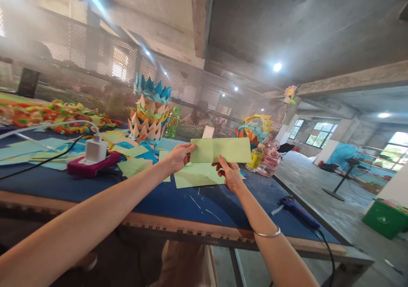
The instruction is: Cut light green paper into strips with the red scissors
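Both my hands hold up a folded light green paper strip (223,150) above the blue table (165,200). My left hand (178,156) pinches its left end with fingers closed. My right hand (230,174) grips its lower edge near the middle from below. A silver bangle (267,233) circles my right wrist. Under the strip, more light green sheets (194,175) lie flat on the table.
A tall stack of folded paper crowns (150,110) stands behind, with a green bottle (172,123) beside it. A white charger on a pink power strip (94,159) lies left. Bottles (264,158) sit at right, a blue tool (298,209) near the table's right edge.
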`<state>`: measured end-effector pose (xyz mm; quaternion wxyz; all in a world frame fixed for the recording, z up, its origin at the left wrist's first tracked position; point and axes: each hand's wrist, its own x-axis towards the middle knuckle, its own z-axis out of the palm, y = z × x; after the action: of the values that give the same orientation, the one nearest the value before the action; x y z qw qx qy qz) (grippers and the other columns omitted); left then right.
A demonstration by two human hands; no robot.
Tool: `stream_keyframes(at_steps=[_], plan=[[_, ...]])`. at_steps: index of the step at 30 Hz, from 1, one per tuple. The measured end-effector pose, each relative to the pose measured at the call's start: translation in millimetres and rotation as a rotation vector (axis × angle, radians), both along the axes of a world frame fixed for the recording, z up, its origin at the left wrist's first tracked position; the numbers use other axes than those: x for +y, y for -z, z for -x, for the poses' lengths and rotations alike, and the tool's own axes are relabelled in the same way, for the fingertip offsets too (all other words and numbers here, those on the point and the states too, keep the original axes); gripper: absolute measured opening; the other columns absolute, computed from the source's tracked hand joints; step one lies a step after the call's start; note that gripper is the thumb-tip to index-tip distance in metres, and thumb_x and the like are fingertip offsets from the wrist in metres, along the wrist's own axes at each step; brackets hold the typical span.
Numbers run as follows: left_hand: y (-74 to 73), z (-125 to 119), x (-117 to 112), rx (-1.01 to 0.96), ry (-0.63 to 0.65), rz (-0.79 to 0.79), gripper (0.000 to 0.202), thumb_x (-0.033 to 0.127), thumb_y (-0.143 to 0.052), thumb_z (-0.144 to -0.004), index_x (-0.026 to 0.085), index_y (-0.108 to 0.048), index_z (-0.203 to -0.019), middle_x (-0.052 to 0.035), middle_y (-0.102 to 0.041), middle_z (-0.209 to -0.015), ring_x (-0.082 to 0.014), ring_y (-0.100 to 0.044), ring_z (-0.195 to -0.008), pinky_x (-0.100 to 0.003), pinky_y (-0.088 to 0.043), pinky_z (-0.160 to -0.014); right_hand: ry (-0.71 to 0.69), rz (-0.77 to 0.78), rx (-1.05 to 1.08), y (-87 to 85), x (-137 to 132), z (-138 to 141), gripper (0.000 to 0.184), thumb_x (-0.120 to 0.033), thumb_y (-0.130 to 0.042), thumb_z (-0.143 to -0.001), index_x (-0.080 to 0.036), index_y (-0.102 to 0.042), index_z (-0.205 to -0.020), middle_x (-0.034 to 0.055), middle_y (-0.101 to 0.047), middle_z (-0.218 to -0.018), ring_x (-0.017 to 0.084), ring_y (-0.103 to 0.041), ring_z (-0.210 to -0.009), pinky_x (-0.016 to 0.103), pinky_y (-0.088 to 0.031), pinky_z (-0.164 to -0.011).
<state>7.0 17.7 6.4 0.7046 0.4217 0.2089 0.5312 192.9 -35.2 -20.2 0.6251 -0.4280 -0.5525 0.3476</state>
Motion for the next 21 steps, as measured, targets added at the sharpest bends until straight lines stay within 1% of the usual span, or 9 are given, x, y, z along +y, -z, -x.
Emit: stream_keyframes(at_steps=[3, 8, 14, 21], plan=[[1.5, 0.2, 1.7, 0.005, -0.012, -0.001, 0.018, 0.004, -0.049, -0.084, 0.01, -0.066, -0.081, -0.0062, -0.069, -0.065, -0.0117, -0.065, -0.057, -0.018, -0.052, -0.059, -0.017, 0.004, 0.008, 1.7, 1.9, -0.3, 0.035, -0.049, -0.066, -0.069, -0.015, -0.064, -0.061, 0.0064, -0.066, -0.065, 0.011, -0.044, -0.052, 0.024, -0.031, -0.043], [4.3, 0.4, 4.9, -0.015, 0.013, -0.023, 0.017, 0.005, -0.049, -0.085, 0.009, -0.065, -0.08, -0.0069, -0.07, -0.067, -0.0116, -0.066, -0.059, -0.018, -0.053, -0.061, -0.065, 0.024, 0.014, 4.8, 3.6, 0.5, 0.036, -0.049, -0.067, -0.068, -0.014, -0.064, -0.057, 0.0074, -0.067, -0.065, 0.009, -0.042, -0.049, 0.025, -0.033, -0.046], [3.6, -0.7, 3.3, -0.011, 0.0, -0.015, 0.017, 0.005, -0.05, -0.084, 0.009, -0.066, -0.082, -0.0071, -0.07, -0.068, -0.0128, -0.066, -0.06, -0.021, -0.054, -0.065, -0.052, 0.051, 0.047, 3.4, 1.1, 4.0, 0.035, -0.049, -0.069, -0.064, -0.015, -0.064, -0.058, 0.0072, -0.068, -0.068, 0.01, -0.043, -0.049, 0.026, -0.034, -0.046], [4.9, -0.9, 4.2, -0.013, -0.003, -0.033, 0.014, 0.005, -0.053, -0.082, 0.009, -0.066, -0.083, -0.0069, -0.07, -0.069, -0.0134, -0.067, -0.062, -0.022, -0.055, -0.067, -0.061, 0.057, 0.034, 2.3, -0.1, 4.9, 0.038, -0.052, -0.068, -0.064, -0.014, -0.063, -0.058, 0.0085, -0.068, -0.067, 0.009, -0.043, -0.048, 0.025, -0.034, -0.046]])
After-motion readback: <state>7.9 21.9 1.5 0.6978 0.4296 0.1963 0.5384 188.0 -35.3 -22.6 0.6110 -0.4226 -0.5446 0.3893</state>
